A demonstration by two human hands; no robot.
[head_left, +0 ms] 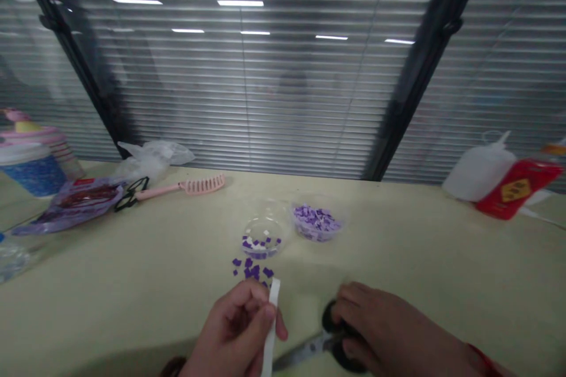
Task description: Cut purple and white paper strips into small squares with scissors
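Note:
My left hand (241,330) pinches a narrow white paper strip (270,330) that stands nearly upright at the table's near edge. To its right, my right hand (380,330) lies over the black handles of a pair of scissors (309,350), whose blades point left along the table. Just beyond the left hand, small purple paper squares (252,270) lie scattered on the table. Behind them stands a clear shallow dish (264,235) holding a few purple and white bits, and beside it a clear dish (316,222) full of pale purple squares.
The cream table (420,271) ends at a window with closed blinds. At the left lie a pink comb (194,186), black-framed glasses (131,193), a purple packet (75,200), a plastic bag and stacked tubs (33,159). A white glue bottle (480,168) and red packet (517,188) sit far right.

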